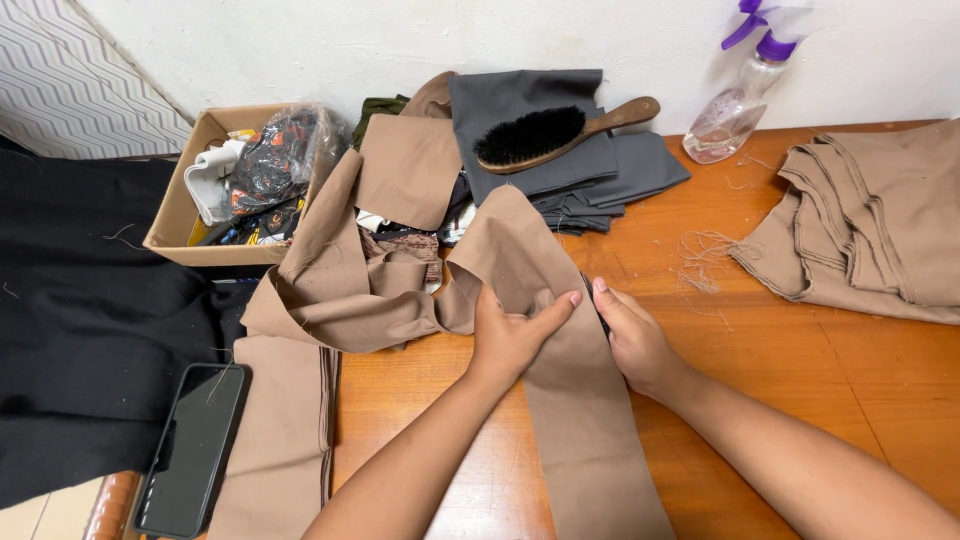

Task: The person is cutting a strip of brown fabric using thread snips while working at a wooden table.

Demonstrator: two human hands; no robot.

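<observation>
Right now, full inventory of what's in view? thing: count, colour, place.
tan fabric strip: 1, tan, table centre, under both hands
tan fabric pieces: several, tan, left of centre, draped and hanging off the table edge
folded tan fabric stack: 1, tan, right side
grey fabric pile: 1, dark grey, back centre
brush: 1, wood with black bristles, on the grey pile
spray bottle: 1, clear with purple top, against the back wall
cardboard box: 1, brown, back left, holding bags and scraps
black cloth: 1, black, far left
phone: 1, black, lower left
loose threads: a clump, tan, on the wooden table
left hand: flat on strip
right hand: fingers at strip's right edge
</observation>
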